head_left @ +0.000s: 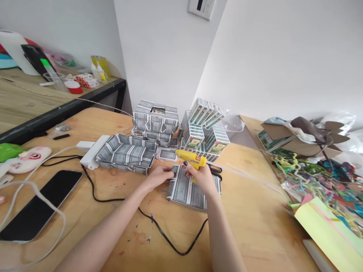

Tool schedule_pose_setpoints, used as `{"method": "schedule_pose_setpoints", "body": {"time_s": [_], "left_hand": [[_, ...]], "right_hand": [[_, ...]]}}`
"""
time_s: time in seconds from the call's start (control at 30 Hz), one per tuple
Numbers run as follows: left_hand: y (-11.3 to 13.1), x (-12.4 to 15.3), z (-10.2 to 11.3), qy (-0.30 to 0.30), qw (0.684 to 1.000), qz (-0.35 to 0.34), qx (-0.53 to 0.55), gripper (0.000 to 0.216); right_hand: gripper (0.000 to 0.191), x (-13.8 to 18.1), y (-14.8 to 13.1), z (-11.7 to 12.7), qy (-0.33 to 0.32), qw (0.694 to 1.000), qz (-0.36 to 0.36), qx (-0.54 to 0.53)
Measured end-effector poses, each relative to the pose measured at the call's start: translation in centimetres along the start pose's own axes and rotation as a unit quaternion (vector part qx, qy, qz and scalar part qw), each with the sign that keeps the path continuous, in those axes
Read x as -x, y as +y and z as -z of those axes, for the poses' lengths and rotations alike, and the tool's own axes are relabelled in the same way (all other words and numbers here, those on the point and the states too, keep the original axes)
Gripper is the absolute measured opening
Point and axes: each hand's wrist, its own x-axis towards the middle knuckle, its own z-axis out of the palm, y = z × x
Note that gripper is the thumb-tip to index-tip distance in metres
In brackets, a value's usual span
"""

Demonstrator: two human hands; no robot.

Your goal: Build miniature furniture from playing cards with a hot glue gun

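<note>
My right hand [202, 176] grips a yellow hot glue gun [195, 160] above a flat panel covered with grey-patterned playing cards [180, 189]. The gun's nozzle points left, and a clear glue stick [249, 175] seems to trail from its back. At the panel's upper left edge, my left hand [161, 176] has its fingers closed on the border. Just beyond the hands lies a small stack of playing cards [167, 153]. To the left sits an open tray made of the same cards [127, 153]; a larger card-covered box [155, 121] stands behind it.
Boxed card decks [217, 140] are stacked at the back. A white power strip [98, 151] lies beside the tray, and a black cable [170, 236] loops across the front. A phone [42, 204] rests at left; colourful scraps [317, 170] and a cardboard box [300, 138] fill the right.
</note>
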Motion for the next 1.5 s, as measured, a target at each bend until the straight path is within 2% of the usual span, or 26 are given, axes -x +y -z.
{"method": "schedule_pose_setpoints", "body": {"time_s": [0.17, 0.27, 0.43, 0.6, 1.03, 1.23, 1.5], "left_hand": [[-0.4, -0.2, 0.2, 0.001, 1.0, 0.011, -0.001, 0.029], [-0.5, -0.3, 0.2, -0.003, 1.0, 0.008, -0.009, 0.031], [-0.3, -0.1, 0.0, 0.011, 0.998, -0.032, -0.045, 0.032], [-0.1, 0.1, -0.2, 0.018, 0.998, -0.037, -0.051, 0.031], [-0.2, 0.0, -0.1, 0.017, 1.0, -0.01, -0.012, 0.024], [-0.8, -0.3, 0.0, 0.001, 1.0, 0.005, 0.012, 0.023], [0.1, 0.2, -0.1, -0.016, 0.999, 0.03, 0.027, 0.022]], "right_hand": [[0.034, 1.5, -2.0, 3.3, 0.04, 0.991, 0.024, 0.125], [0.029, 1.9, -2.4, 4.3, 0.0, 0.979, 0.045, 0.201], [0.022, 1.4, -3.3, 4.4, -0.049, 0.952, 0.006, 0.301], [0.023, 0.5, -4.7, 3.9, -0.086, 0.91, -0.012, 0.405], [0.025, -1.3, -6.1, 3.3, -0.146, 0.876, -0.043, 0.458], [0.029, -2.1, -7.1, 2.8, -0.159, 0.854, -0.084, 0.489], [0.027, -2.1, -7.5, 2.5, -0.168, 0.843, -0.058, 0.509]]}}
